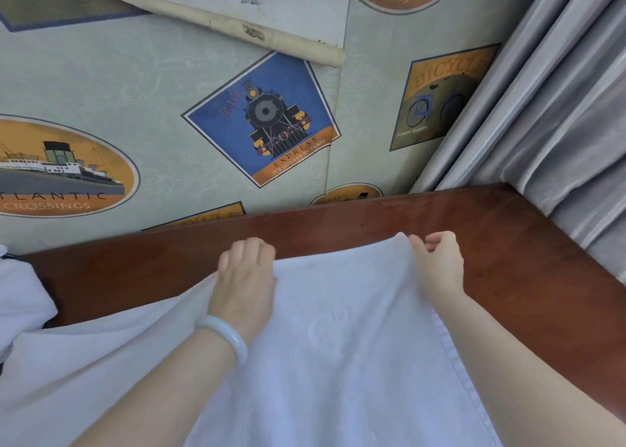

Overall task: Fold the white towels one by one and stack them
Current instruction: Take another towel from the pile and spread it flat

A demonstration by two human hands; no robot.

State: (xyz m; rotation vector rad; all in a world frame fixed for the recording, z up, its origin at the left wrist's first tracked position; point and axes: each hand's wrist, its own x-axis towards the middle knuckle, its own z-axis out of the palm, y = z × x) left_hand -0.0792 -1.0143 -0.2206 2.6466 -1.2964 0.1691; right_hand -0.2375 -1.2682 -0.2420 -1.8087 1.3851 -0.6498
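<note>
A white towel [338, 338] lies spread over the dark red wooden table [508, 243] and runs off the bottom of the view. My left hand [245, 277], with a pale bangle on the wrist, grips the towel's far edge with curled fingers. My right hand [437, 263] pinches the far right corner of the same towel, lifting it slightly off the wood. More white cloth [20, 297] lies at the table's left end, partly cut off by the frame.
The table's far edge meets a wall [135, 84] covered in paper with train, ship and bicycle prints. Grey curtains [559, 107] hang at the right, over the table's right end. Bare wood shows beyond the towel and to its right.
</note>
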